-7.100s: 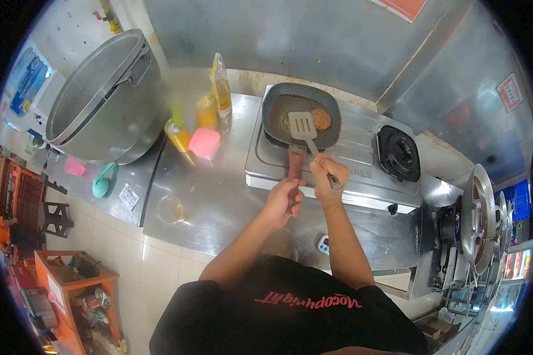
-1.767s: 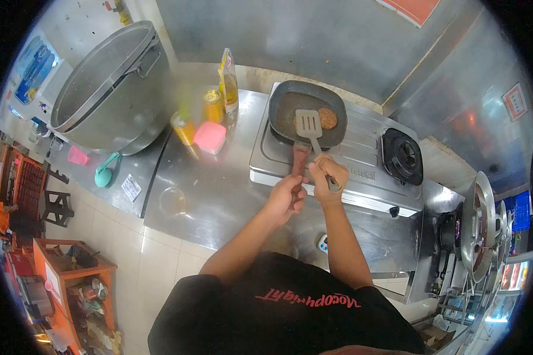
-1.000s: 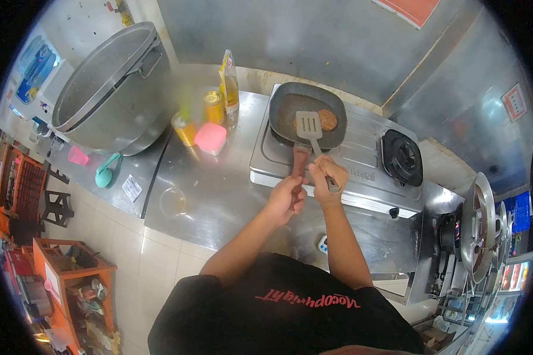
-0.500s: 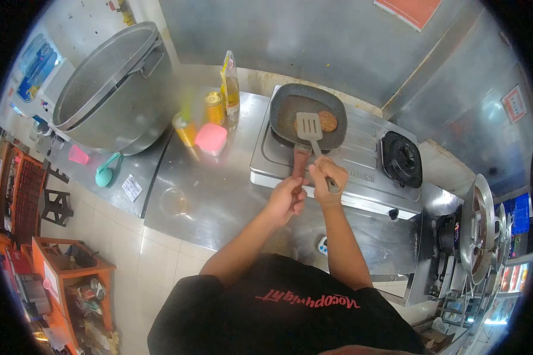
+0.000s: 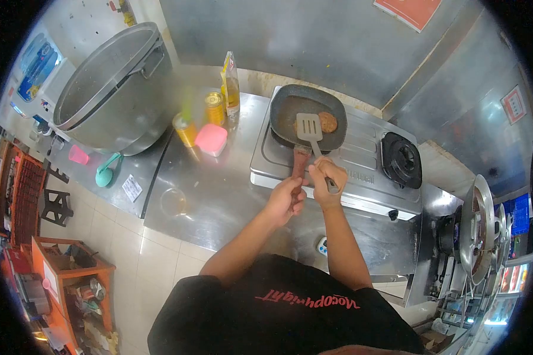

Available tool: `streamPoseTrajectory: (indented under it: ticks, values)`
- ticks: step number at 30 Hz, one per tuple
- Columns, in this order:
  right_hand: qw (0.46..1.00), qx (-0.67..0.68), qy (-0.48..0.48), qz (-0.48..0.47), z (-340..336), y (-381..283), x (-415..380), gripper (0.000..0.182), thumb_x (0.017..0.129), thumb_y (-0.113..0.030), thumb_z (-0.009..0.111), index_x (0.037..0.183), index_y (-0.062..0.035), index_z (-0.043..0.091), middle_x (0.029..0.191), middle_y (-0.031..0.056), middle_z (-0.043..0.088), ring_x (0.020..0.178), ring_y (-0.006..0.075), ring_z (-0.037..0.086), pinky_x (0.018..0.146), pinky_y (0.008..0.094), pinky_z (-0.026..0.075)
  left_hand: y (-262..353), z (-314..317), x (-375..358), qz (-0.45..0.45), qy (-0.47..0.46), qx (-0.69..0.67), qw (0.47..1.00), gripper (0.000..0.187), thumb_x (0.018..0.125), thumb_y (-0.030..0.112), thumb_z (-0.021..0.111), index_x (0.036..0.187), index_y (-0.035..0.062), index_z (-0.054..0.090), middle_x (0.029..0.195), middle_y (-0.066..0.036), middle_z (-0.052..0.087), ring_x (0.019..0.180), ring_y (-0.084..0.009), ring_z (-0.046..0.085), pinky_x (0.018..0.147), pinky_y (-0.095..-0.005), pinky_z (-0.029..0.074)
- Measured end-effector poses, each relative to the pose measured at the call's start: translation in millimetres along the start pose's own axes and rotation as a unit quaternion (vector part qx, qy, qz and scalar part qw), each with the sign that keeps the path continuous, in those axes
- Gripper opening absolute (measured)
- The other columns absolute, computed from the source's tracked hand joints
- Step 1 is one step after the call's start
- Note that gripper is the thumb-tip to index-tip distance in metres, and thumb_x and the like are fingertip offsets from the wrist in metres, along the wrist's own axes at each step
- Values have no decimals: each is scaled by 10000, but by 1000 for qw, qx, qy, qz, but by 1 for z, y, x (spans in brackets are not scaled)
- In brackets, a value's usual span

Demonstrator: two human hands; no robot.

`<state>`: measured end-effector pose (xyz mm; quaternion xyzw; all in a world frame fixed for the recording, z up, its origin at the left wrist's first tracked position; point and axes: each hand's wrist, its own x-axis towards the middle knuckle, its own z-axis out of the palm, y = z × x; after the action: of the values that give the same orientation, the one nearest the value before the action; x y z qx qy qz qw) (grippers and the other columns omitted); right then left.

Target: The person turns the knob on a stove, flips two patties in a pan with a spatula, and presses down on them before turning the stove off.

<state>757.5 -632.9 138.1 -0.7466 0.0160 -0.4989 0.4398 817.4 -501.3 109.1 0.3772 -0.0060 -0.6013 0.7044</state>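
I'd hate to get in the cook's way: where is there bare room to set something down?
The counter is bare between the pink-lidded box and left forearm, and right of the right forearm, before the stove. The stove has a gap between pan and right burner. Crowded: beside the big pot (cans, pouch), and around left hand and right hand.

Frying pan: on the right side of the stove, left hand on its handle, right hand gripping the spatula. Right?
Wrong side. The head view shows the frying pan on the left side of the stove; the exposed black burner is on the right. Left hand on the handle, right hand gripping the spatula: both correct.
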Motion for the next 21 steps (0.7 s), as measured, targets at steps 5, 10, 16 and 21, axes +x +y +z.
streamPoseTrajectory:
  ticks: [5,10,16,21]
  values:
    - [1000,1,-7,6,-3,3,-3,390,856,17,688,603,-39,397,558,51,414,547,181,413,708,366,487,1,1,-1,7,0,9,1000,260,1069,334,460,1151,109,561,721,29,479,482,-103,396,461,-272,327]
    - [1000,-10,-4,-25,-2,5,4,392,863,9,684,600,-40,398,557,60,395,547,189,413,634,361,445,1,-5,2,9,-19,15,1000,261,1046,357,511,1135,116,552,717,12,494,485,-111,407,447,-287,320]
    - [993,78,91,22,-12,5,32,354,879,11,671,616,-7,435,631,45,489,616,142,464,592,313,384,1,-7,2,0,-17,0,1000,280,1041,359,534,1173,112,525,730,9,491,487,-109,400,447,-289,305]
    - [976,123,176,32,-32,17,66,366,934,-24,604,614,-26,428,639,30,457,618,138,415,590,305,348,-2,-10,5,-1,-28,-11,1000,279,1043,360,535,1175,115,520,737,9,491,491,-110,403,451,-282,319]
